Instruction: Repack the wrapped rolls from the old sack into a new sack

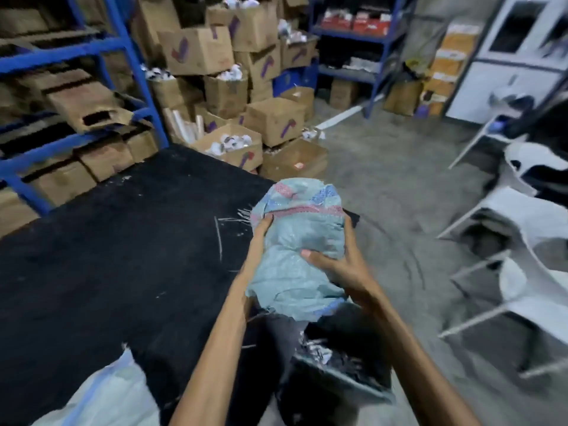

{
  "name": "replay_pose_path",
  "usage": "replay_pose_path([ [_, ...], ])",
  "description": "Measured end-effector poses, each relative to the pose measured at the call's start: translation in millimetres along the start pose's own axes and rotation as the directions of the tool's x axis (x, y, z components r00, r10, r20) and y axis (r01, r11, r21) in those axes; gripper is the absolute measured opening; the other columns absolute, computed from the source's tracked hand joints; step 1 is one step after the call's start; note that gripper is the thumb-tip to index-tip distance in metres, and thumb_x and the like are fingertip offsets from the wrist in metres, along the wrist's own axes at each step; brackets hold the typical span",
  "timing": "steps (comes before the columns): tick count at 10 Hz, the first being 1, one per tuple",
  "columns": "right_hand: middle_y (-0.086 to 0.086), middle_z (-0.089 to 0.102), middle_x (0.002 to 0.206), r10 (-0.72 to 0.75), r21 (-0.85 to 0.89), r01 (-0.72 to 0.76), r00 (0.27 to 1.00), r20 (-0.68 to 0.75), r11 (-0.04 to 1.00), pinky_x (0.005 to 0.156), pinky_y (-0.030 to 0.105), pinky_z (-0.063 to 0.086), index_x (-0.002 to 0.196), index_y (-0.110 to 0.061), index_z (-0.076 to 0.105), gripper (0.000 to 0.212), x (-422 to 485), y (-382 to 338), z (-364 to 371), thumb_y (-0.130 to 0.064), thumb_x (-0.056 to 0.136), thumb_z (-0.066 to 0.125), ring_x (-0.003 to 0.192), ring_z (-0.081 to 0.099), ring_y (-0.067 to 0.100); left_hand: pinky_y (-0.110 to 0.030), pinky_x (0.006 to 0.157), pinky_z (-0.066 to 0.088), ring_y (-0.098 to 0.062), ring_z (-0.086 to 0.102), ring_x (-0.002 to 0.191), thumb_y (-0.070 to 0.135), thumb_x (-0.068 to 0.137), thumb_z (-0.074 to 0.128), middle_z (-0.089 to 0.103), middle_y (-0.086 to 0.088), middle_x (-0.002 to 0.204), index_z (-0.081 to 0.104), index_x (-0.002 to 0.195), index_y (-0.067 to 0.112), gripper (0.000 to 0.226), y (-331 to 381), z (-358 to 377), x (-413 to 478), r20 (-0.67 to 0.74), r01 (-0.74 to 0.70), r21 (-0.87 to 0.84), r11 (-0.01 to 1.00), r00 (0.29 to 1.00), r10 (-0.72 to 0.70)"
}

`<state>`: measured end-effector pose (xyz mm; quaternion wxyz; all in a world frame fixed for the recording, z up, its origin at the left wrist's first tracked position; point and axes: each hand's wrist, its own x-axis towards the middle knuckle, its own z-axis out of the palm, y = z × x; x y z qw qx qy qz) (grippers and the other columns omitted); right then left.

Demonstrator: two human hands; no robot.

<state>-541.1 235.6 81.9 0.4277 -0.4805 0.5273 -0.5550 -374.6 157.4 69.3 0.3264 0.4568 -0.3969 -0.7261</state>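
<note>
Head view: two hands hold a pale blue sack [299,241] up in the air, just past the right edge of the black table [123,241]. The sack is bunched up and has pink and blue bands at its far end. The left hand [261,232] grips the sack's left side with curled fingers. The right hand [338,269] grips the right side, thumb on top and fingers wrapped round. Under the sack, right beside the table, sits a dark open bag [353,373] with crinkly wrapped things [318,352] inside; they are too blurry to tell more. A white sack [104,395] lies at the table's near edge. Cardboard boxes [276,121] are piled behind the table.
</note>
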Motion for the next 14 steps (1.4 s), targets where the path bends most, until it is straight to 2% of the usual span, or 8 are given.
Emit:
replay_pose_path([
  [1, -0.014, 0.07, 0.119, 0.074, -0.046, -0.082, 0.986, -0.152, 0.996, 0.087, 0.025, 0.056, 0.144, -0.024, 0.038, 0.082, -20, 22, -57, -0.002, 0.079, 0.082, 0.11, 0.068, 0.006, -0.052, 0.107, 0.044, -0.029, 0.062, 0.122, 0.066, 0.079, 0.071, 0.061, -0.01, 0.138, 0.059, 0.136, 0.03, 0.068, -46, 34, 46, 0.079, 0.018, 0.066, 0.998, 0.997, -0.023],
  [3, -0.01, 0.064, 0.132, 0.244, -0.105, -0.278, 0.934, -0.261, 0.955, 0.1, 0.026, 0.05, 0.145, -0.027, 0.037, 0.085, -37, 99, -161, -0.012, 0.077, 0.086, 0.121, 0.062, 0.007, -0.037, 0.104, 0.049, -0.013, 0.066, 0.112, 0.053, 0.08, 0.076, 0.07, 0.005, 0.123, 0.066, 0.12, 0.038, 0.044, -128, 121, 90, 0.107, 0.149, 0.217, 0.965, 0.979, -0.176],
  [4, -0.01, 0.062, 0.134, 0.331, -0.13, -0.372, 0.908, -0.259, 0.919, 0.106, 0.038, 0.048, 0.143, -0.032, 0.036, 0.082, -46, 151, -187, -0.019, 0.079, 0.086, 0.123, 0.061, 0.01, -0.037, 0.115, 0.037, -0.009, 0.056, 0.122, 0.081, 0.057, 0.074, 0.06, 0.013, 0.131, 0.062, 0.13, 0.032, 0.089, -168, 142, 108, -0.024, 0.213, 0.309, 0.927, 0.976, -0.216],
  [6, -0.019, 0.059, 0.135, 0.594, -0.158, -0.612, 0.79, -0.15, 0.775, 0.103, 0.031, 0.048, 0.147, -0.038, 0.03, 0.09, -52, 300, -225, -0.035, 0.077, 0.086, 0.121, 0.059, -0.002, -0.044, 0.108, 0.046, -0.018, 0.063, 0.12, 0.085, 0.046, 0.077, 0.067, 0.007, 0.129, 0.067, 0.118, 0.04, 0.086, -364, 104, 196, -0.224, 0.483, 0.358, 0.799, 0.875, -0.429],
  [7, -0.025, 0.058, 0.132, 0.67, -0.212, -0.675, 0.735, -0.105, 0.707, 0.099, 0.023, 0.047, 0.147, -0.041, 0.03, 0.092, -39, 383, -242, -0.043, 0.075, 0.086, 0.116, 0.057, -0.011, -0.031, 0.113, 0.041, -0.008, 0.059, 0.12, 0.049, 0.077, 0.081, 0.064, 0.016, 0.128, 0.068, 0.111, 0.039, 0.037, -373, 127, 212, -0.24, 0.423, 0.402, 0.812, 0.905, -0.352],
  [8, -0.02, 0.056, 0.138, 0.698, -0.256, -0.686, 0.714, -0.054, 0.681, 0.105, 0.029, 0.046, 0.149, -0.041, 0.028, 0.096, -29, 465, -247, -0.048, 0.073, 0.086, 0.123, 0.058, 0.002, 0.013, 0.082, 0.023, 0.012, 0.042, 0.107, 0.007, 0.091, 0.07, 0.044, 0.025, 0.117, 0.047, 0.118, 0.026, 0.04, -409, 131, 246, -0.279, 0.355, 0.441, 0.824, 0.927, -0.251],
  [11, -0.001, 0.051, 0.148, 0.743, -0.445, -0.659, 0.669, 0.022, 0.607, 0.107, 0.035, 0.043, 0.156, -0.027, 0.017, 0.109, 5, 621, -247, -0.044, 0.072, 0.085, 0.131, 0.053, 0.025, -0.036, 0.103, 0.049, -0.009, 0.064, 0.109, 0.078, 0.061, 0.076, 0.07, 0.016, 0.114, 0.062, 0.124, 0.035, 0.078, -559, 56, 339, -0.316, 0.591, 0.43, 0.683, 0.807, -0.499],
  [14, 0.01, 0.017, 0.166, 0.814, -0.628, -0.656, 0.578, -0.062, 0.418, 0.121, 0.044, 0.026, 0.16, -0.019, -0.006, 0.124, -16, 638, -242, -0.035, 0.072, 0.08, 0.15, 0.025, 0.03, -0.029, 0.11, 0.036, -0.022, 0.047, 0.134, 0.042, 0.071, 0.085, 0.047, -0.002, 0.148, 0.03, 0.154, 0.019, 0.102, -546, 57, 329, -0.194, 0.52, 0.572, 0.634, 0.837, -0.511],
])
